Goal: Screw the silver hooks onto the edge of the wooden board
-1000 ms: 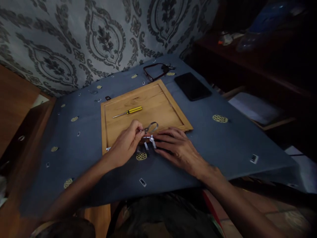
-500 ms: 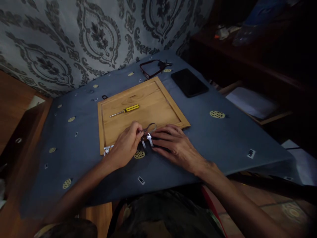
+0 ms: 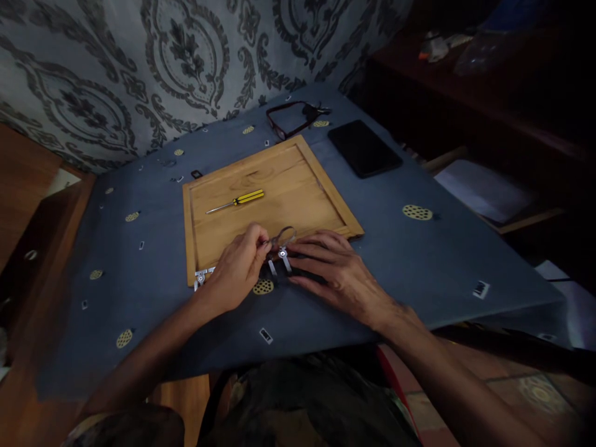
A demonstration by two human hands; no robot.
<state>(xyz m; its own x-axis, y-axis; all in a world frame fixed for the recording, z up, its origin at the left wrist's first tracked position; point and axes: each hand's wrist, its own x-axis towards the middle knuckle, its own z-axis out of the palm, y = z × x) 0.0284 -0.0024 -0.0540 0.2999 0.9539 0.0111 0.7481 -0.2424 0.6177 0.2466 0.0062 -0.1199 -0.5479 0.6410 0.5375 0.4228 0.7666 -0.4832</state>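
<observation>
A framed wooden panel lies on the table, with a yellow-handled screwdriver resting on it. My left hand is at the panel's near edge, thumb and fingers pinched together; what they hold is hidden. Beside the fingertips rises a thin dark looped strip; I cannot tell whether it is held. My right hand lies with fingers stretched out, the tips next to a shiny metal fitting at the same edge. A similar metal fitting sits at the panel's near left corner, partly behind my left hand.
A blue patterned cloth covers the table. Eyeglasses and small dark keys lie beyond the panel, a black tablet or phone to its right. A patterned curtain hangs behind; an open drawer with papers stands at right.
The view has shifted slightly. Both hands hold nearly the same pose at the panel's near edge. The screwdriver stays in place on the panel.
</observation>
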